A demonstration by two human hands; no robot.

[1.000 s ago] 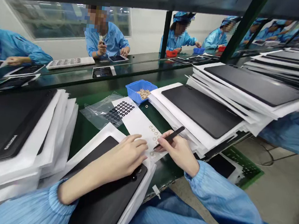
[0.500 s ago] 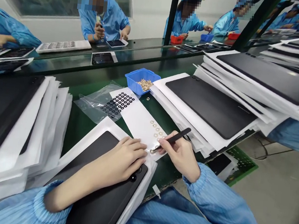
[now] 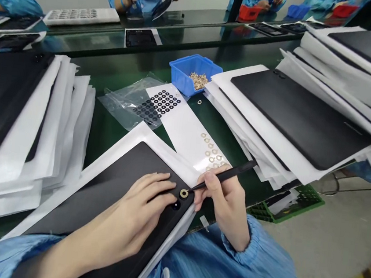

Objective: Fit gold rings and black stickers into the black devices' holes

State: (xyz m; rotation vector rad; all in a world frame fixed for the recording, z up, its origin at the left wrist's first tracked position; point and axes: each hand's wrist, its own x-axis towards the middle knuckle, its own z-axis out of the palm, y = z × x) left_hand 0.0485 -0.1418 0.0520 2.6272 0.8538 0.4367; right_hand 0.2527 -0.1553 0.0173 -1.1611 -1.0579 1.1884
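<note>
A black tablet back cover (image 3: 112, 202) lies on white sheets in front of me. My left hand (image 3: 138, 209) rests flat on it, fingers stretched toward its corner. My right hand (image 3: 222, 200) grips black tweezers (image 3: 224, 176), whose tip touches a small metal ring (image 3: 184, 193) sitting on the cover's corner above a round camera hole (image 3: 175, 206). A white strip (image 3: 186, 132) beside the cover carries black round stickers at its far end and several metal rings near my right hand.
A blue bin (image 3: 194, 73) of small rings stands behind the strip, next to a clear plastic bag (image 3: 128, 102). Stacks of black covers on white sheets flank me at left (image 3: 15, 121) and right (image 3: 300, 120). Other people in blue work across the bench.
The tweezers' tip moved from the strip to the cover's corner, where a ring now sits. My head tilted down, shifting the whole scene upward.
</note>
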